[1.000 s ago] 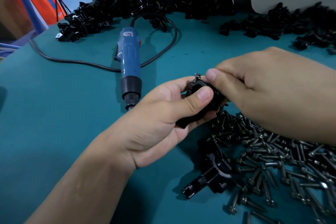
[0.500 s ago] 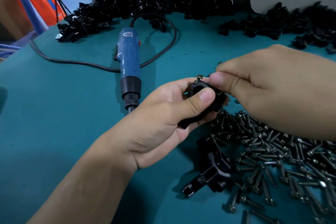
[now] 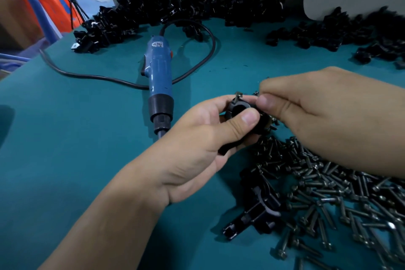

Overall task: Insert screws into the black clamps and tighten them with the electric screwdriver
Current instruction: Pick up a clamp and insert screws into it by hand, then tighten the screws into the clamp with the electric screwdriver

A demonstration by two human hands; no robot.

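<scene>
Gripping a black clamp (image 3: 233,106) between thumb and curled fingers, the left hand (image 3: 197,151) holds it raised above the tabletop (image 3: 65,149) with one screw (image 3: 238,95) standing in its top edge. The right hand (image 3: 317,120) pinches a second screw (image 3: 256,94), mostly hidden by its fingertips, at the clamp's upper right side. Just below the hands lie a spare clamp (image 3: 258,215) and a spread of loose screws (image 3: 328,193); to the left the blue electric screwdriver (image 3: 160,72) lies flat with its cord (image 3: 98,75), and heaps of clamps (image 3: 175,11) line the far edge.
</scene>
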